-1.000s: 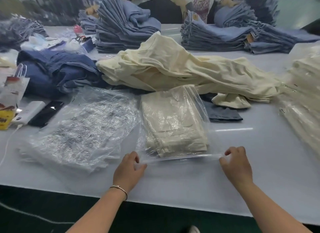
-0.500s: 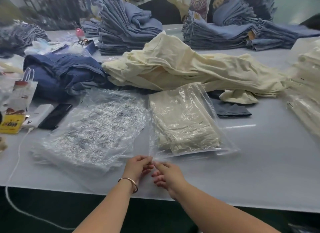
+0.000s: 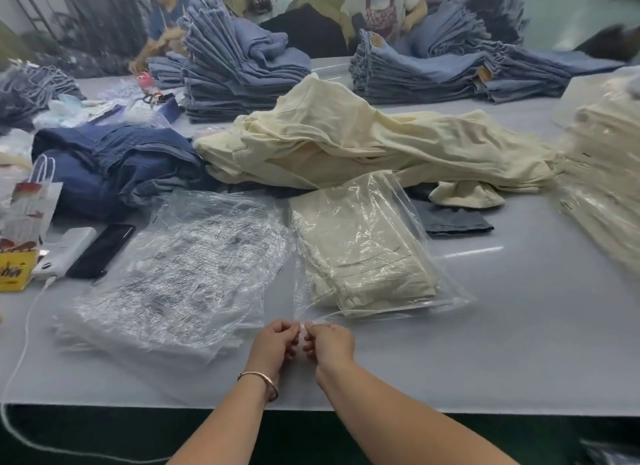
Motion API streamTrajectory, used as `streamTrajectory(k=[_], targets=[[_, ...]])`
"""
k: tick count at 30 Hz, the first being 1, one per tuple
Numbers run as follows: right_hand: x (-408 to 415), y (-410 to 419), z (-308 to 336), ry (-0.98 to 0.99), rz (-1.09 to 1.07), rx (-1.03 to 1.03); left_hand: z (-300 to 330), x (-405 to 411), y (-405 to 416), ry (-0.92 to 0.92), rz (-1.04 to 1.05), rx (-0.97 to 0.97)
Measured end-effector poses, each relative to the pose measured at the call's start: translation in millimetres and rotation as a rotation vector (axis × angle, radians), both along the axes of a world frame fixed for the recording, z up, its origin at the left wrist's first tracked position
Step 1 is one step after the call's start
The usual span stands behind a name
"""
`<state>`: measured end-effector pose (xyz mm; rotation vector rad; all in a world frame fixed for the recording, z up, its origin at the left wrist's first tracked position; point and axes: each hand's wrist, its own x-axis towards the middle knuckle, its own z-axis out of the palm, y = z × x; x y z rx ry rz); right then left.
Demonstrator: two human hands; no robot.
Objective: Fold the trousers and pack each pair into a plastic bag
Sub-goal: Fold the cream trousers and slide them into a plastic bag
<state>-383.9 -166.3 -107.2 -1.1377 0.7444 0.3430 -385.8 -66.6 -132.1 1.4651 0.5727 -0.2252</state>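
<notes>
A folded cream pair of trousers [image 3: 360, 257] lies inside a clear plastic bag [image 3: 446, 293] on the white table. My left hand [image 3: 275, 343] and my right hand [image 3: 329, 341] sit side by side at the bag's near left corner. Both pinch the thin strip at the bag's open edge between curled fingers. A stack of empty clear bags [image 3: 166, 277] lies just left of the packed one. Loose cream trousers [image 3: 346, 142] are heaped behind it.
Bagged cream trousers [image 3: 609, 187] pile up at the right edge. Dark blue jeans [image 3: 110, 163] lie at the left; stacks of light jeans [image 3: 235, 73] and other people stand at the back. A phone [image 3: 102, 250], power bank [image 3: 65, 253] and paper bag [image 3: 29, 205] sit at the left.
My right hand slid left along the bag's open edge, from its right end to meet my left hand. Both hands now pinch the strip at the near left corner.
</notes>
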Motion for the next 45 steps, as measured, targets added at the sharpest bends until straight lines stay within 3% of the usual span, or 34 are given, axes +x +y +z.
streamTrajectory(k=[4,11,14,18,21,24,29,34,38,41,45], targets=[[10,-41,1,0.047,-0.123,-0.03,-3,0,2,-0.012,0.003,0.026],[21,-201,10,-0.002,-0.429,-0.095,4,-1,18,-0.039,-0.097,0.092],[22,-241,11,0.01,-0.422,-0.145,10,-4,21,-0.043,-0.147,0.105],[23,-264,7,0.064,-0.294,-0.227,8,-7,20,-0.014,-0.239,0.116],[37,-275,9,0.001,-0.188,-0.524,8,1,20,-0.017,-0.263,0.262],[70,-270,16,-0.064,-0.006,-0.806,17,23,7,0.022,-0.152,0.229],[107,-218,24,-0.056,0.502,-0.791,29,61,-38,0.089,-0.059,0.179],[98,-209,28,-0.155,0.696,-0.583,62,73,-84,0.179,-0.066,-0.062],[97,-271,74,-0.251,0.705,-0.408,108,78,-134,0.015,-0.105,-0.023],[98,-331,133,-0.451,0.676,-0.494,152,80,-183,-0.131,-0.125,0.043],[93,-415,228,-0.753,0.459,-0.697,225,90,-270,-0.41,-0.155,0.045]])
